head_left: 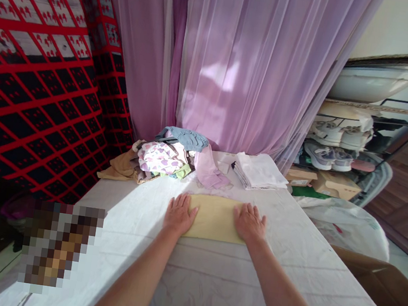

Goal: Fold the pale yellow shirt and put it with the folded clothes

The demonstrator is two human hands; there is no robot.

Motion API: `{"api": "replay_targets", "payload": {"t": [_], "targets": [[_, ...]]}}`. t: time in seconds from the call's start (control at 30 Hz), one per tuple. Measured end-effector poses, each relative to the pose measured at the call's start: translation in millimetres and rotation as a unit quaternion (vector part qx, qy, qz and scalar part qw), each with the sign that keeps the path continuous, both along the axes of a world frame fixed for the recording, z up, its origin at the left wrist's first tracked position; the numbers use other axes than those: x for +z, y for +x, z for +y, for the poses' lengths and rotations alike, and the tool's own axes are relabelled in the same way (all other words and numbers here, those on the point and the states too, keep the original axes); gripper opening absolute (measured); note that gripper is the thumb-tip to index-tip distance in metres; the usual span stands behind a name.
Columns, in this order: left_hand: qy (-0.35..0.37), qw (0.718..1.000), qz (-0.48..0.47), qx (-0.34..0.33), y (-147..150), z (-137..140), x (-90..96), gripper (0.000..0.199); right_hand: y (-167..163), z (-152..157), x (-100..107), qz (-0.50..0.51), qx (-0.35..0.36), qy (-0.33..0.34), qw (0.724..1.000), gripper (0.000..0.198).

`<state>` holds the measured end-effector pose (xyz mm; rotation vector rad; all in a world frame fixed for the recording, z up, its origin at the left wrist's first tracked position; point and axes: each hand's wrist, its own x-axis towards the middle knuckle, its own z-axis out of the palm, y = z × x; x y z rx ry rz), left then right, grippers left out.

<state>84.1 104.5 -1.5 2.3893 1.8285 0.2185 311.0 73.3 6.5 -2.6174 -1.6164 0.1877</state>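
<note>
A pale yellow folded cloth (pixel 215 219) lies flat on the white-covered table (pixel 203 294), its long side running left to right. My left hand (pixel 180 214) presses on its left end, fingers stretched forward and thumb resting on the fabric. On the right end rests my right hand (pixel 251 223), palm down with the fingers spread. Neither hand grips anything. Which garment the yellow cloth is, I cannot tell.
Behind the cloth is a heap of crumpled clothes (pixel 165 157), with a stack of folded white cloths (pixel 260 171) to its right. Purple curtains (pixel 246 68) hang at the back. A shoe rack (pixel 339 136) stands right; a blurred-out patch (pixel 61 247) covers the left.
</note>
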Motion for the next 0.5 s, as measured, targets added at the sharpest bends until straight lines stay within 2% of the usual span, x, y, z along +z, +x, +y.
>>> {"api": "replay_targets", "payload": {"t": [0.07,0.17,0.27,0.37,0.5], "targets": [[0.007,1.0,-0.002,0.001,0,0,-2.0,0.064,-10,3,4,-0.016,0.014,0.028,0.999,0.062],[0.015,1.0,-0.005,0.001,0,0,-5.1,0.064,-37,10,5,-0.02,0.115,0.067,0.991,0.057],[0.023,1.0,-0.008,0.0,0,1,-7.0,0.064,-62,18,2,0.018,0.205,0.042,0.978,0.054],[0.024,1.0,-0.009,-0.003,-1,2,-6.3,0.063,-67,22,-4,0.036,0.207,0.021,0.977,0.055],[0.013,1.0,0.0,-0.001,-1,2,-2.6,0.062,-42,18,-8,0.021,0.169,0.016,0.985,0.058]]}}
